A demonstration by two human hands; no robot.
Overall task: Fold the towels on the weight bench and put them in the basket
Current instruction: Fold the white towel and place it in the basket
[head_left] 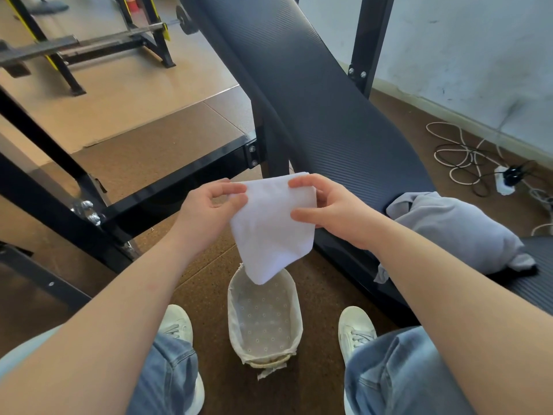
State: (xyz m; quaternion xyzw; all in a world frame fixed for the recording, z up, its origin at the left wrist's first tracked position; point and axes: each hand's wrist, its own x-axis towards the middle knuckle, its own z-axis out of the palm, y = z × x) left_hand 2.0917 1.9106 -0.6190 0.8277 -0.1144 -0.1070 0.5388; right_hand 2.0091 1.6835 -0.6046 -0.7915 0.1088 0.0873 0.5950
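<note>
No readable text, apparently, no labels

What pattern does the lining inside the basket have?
The basket lining is pale cream with small flower-like dots in rows; the head view shows it.

Towel (pixel 270 226) plain white; second towel (pixel 457 229) grey; basket (pixel 294 310) cream, lining dotted with small flowers; table (pixel 329 115) padding black, finely ribbed; floor (pixel 185 142) speckled brown; shoes (pixel 354 330) white; jeans (pixel 398 375) light blue.

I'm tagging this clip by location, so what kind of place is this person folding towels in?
Most likely a gym or home workout room: a long black padded weight bench, a barbell on a yellow-and-black rack behind it, and speckled brown mat flooring.
</note>
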